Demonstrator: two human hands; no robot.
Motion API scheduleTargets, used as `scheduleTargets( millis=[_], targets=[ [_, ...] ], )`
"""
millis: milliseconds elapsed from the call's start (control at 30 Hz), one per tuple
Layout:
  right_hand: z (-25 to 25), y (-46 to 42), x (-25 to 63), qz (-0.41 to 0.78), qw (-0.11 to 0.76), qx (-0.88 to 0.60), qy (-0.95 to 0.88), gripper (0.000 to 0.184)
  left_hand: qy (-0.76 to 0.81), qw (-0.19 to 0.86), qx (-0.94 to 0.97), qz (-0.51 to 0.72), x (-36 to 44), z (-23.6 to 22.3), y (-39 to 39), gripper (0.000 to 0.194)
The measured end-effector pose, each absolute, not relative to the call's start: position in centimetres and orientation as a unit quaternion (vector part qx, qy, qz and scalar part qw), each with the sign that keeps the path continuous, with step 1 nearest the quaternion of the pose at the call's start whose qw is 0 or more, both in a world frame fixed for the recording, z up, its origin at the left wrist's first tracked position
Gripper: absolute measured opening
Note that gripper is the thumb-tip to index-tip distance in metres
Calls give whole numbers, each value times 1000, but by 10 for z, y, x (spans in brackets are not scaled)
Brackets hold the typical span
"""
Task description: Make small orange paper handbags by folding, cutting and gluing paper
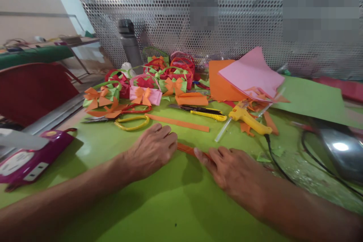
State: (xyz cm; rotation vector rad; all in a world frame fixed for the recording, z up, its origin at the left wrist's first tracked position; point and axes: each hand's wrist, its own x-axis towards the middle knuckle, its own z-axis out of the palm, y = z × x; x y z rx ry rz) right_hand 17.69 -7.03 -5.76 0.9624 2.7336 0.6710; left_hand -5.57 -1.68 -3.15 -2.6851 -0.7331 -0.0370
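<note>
An orange paper strip [186, 148] stretches between my two hands, low over the green tabletop. My left hand [154, 149] is closed on its left end, fingers curled. On the other end, my right hand [227, 164] pinches the strip between thumb and fingers. Just beyond them lies a second, flat orange strip [181, 123]. Scissors with red and yellow handles [132, 123] rest past my left hand. A yellow cutter knife [208, 115] lies farther back. Beyond my right hand is a yellow glue gun [249, 119] with a clear glue stick in it.
Small paper bags with bows [146, 94] crowd the back, near a grey bottle [132, 47]. Pink sheets [252, 72], orange sheets [221, 79] and a green sheet [312, 100] lie back right. A purple power strip [36, 159] sits left; a black cord [276, 159] trails right.
</note>
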Motion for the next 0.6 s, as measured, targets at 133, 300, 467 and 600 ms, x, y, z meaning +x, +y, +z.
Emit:
scheduleTargets(
  millis=[133,300,467,600],
  targets=[
    [-62,-68,179,220,83,328,915,73,-263,181,-948,-11,-54,-31,-17,15],
    [-57,-68,178,196,80,331,920,68,-251,204,-946,-25,-54,-33,-17,17],
    [-43,-69,167,180,128,342,913,68,-252,212,-944,-9,-53,-34,-19,16],
    [-35,-67,161,162,162,340,912,75,-264,203,-943,9,-51,-32,-20,10]
  ],
)
